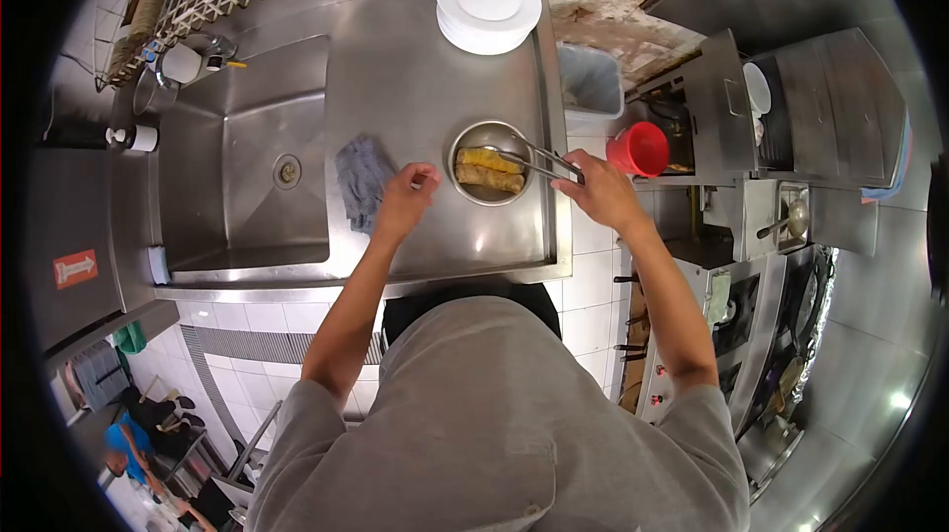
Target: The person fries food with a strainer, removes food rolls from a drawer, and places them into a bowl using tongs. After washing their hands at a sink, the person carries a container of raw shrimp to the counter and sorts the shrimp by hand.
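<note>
Cylindrical rolls (489, 177) in metal bowl (482, 135)

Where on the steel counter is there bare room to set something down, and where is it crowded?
Bare steel runs between sink and plate stack, beyond the cloth; another patch lies between bowl and counter's front edge. It's crowded around the bowl: left hand one side, tongs and right hand the other.
</note>
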A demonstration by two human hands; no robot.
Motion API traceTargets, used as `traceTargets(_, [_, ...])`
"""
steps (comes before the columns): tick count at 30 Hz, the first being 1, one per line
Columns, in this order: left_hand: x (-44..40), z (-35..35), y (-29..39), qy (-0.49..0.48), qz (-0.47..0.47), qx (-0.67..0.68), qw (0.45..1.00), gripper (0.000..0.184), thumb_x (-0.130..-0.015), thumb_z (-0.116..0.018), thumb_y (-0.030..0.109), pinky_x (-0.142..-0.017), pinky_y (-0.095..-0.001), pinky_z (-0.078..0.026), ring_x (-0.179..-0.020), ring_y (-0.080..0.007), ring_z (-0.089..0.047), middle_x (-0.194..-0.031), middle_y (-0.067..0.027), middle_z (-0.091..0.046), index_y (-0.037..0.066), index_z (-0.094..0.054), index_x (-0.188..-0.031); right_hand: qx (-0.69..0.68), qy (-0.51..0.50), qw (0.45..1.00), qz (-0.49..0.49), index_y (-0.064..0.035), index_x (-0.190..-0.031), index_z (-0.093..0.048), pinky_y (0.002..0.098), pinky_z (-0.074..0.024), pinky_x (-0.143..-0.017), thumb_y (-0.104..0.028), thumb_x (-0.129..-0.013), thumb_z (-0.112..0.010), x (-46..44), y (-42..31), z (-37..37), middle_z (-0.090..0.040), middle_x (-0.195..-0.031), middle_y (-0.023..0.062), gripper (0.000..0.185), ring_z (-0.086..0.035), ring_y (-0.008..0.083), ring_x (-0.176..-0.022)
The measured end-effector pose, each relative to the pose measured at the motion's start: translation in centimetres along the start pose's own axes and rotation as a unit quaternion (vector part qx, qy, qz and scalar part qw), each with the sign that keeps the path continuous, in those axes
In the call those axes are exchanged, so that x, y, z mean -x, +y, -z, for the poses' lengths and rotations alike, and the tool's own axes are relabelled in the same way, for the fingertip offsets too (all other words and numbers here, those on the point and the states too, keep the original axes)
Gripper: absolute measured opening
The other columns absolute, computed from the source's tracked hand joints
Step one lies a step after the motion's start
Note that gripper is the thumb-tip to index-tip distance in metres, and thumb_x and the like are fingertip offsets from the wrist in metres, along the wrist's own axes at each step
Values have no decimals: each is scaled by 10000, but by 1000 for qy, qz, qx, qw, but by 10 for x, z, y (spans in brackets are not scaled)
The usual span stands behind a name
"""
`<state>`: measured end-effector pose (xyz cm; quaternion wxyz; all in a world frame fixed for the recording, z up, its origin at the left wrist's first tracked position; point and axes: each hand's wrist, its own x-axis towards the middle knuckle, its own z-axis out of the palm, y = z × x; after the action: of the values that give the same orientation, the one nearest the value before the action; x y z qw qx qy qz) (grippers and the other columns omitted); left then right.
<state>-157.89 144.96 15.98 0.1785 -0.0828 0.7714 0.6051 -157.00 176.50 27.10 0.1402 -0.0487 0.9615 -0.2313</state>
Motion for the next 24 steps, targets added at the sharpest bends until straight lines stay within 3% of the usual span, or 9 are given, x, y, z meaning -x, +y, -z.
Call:
traceTargets(3, [0, -19, -6, -2, 8, -36, 999, 393, -892, -663, 267, -624, -273, -483, -677, -125, -617, -874, -69, -645, 7, -584, -1176, 110, -37, 992, 46, -68, -1090, -636, 465, -497, -731, -418, -849, -672, -25, 5, -3, -683, -888, 170, 426, -651, 366, -838])
traceTargets(7, [-7, -37, -4, -4, 29, -5, 1000, 406, -879, -664, 204, -589, -288, -517, -658, -165, -652, -886, -127, -656, -21, -546, -1196, 178, -72, 977, 91, -61, -1011, -665, 468, -505, -791, -378, -842, -677, -56, 0, -5, -678, -927, 189, 360, -655, 361, -897])
traceTargets(9, [-12, -40, -9, -20, 39, 14, 999, 326, -885, -641, 129, -649, -290, -503, -700, -145, -640, -880, -96, -642, -6, -545, -1166, 255, -144, 954, 65, -113, -1110, -678, 470, -497, -824, -418, -851, -655, -67, -5, -4, -697, -951, 147, 401, -652, 342, -935])
traceTargets(16, [-23, -48, -25, -16, 26, 76, 997, 230, -857, -609, 25, -665, -273, -536, -731, -171, -649, -939, -121, -624, -26, -542, -1071, 276, -144, 945, 100, -125, -1089, -697, 457, -504, -818, -406, -860, -643, -77, 0, -6, -697, -952, 141, 367, -652, 335, -944])
traceTargets(18, [-28, -51, -30, -11, 27, 92, 995, 220, -852, -597, 10, -655, -272, -538, -722, -178, -647, -927, -126, -619, -29, -538, -1060, 260, -192, 942, 88, -59, -978, -695, 455, -502, -823, -414, -873, -627, -79, 0, 0, -675, -944, 175, 377, -643, 349, -959])
traceTargets(24, [-23, -54, -30, -7, 28, 64, 998, 258, -816, -596, 24, -644, -304, -533, -667, -196, -688, -889, -121, -647, -32, -542, -1062, 228, -181, 951, 102, -105, -970, -720, 454, -499, -821, -436, -880, -604, -77, 8, 29, -681, -984, 133, 362, -634, 335, -976])
